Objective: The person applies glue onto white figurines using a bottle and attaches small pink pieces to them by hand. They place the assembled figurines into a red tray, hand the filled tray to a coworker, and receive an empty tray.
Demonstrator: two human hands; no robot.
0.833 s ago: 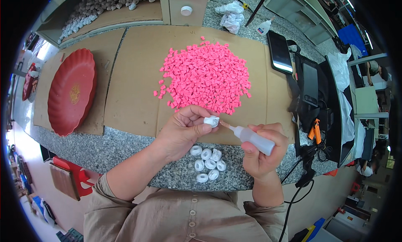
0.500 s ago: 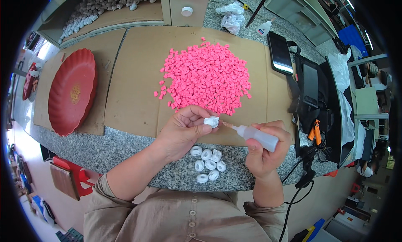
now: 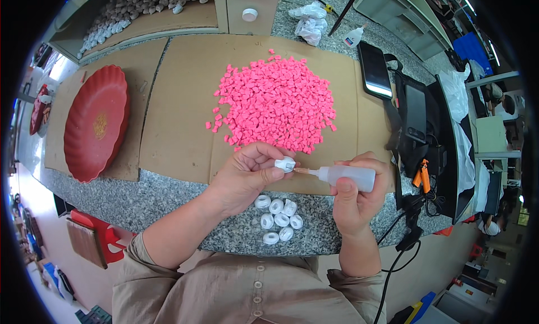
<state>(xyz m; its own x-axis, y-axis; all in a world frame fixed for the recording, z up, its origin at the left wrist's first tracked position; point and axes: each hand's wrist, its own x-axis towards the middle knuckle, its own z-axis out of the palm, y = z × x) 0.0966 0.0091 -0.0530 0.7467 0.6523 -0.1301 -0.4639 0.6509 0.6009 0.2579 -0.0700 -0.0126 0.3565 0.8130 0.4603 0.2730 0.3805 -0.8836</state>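
My left hand pinches a small white rounded piece between thumb and fingers, just in front of the pink pile. In my right hand lies a translucent squeeze bottle, held almost level. Its thin brownish nozzle tip points left and meets, or nearly meets, the right side of the white piece. Several more white ring-like pieces lie grouped on the speckled stone worktop between my forearms. A wide heap of small pink pieces covers the middle of the cardboard.
A red scalloped dish stands at left. Along the right are a black phone, a black bag with cables and an orange-handled tool. Farther back sit a small white bottle, crumpled plastic and an open-fronted box holding many pieces.
The squeeze bottle has tipped from a slant to nearly level, and its nozzle has come closer to the white piece. My left hand has barely moved.
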